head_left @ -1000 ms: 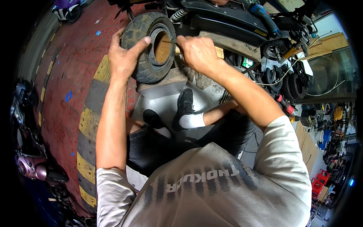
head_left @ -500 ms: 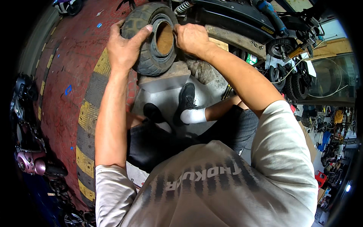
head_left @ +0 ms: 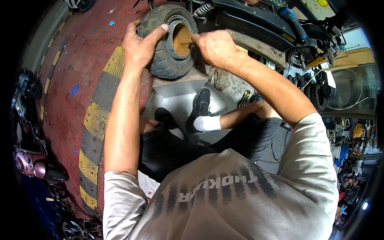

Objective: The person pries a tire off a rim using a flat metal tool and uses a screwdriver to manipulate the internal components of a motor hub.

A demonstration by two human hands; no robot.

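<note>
A small, thick black tire with a blocky tread stands upright in front of me, resting on a grey block. Its open centre shows a brown inner surface. My left hand is wrapped over the tire's left side, thumb pressed near the inner rim and fingers behind the tread. At the right edge of the opening is my right hand, closed with its fingertips against the rim. Whatever it pinches is hidden, and the hand is slightly blurred.
A black scooter deck lies on a wooden bench at the back right, with a blue power tool. A yellow-handled cutter lies near my right knee. Striped yellow-black ramps run along the left. Motorbikes stand farther left.
The whole view has shifted, so the tire and both hands appear farther right. My right hand has turned slightly at the rim, while the left keeps its hold.
</note>
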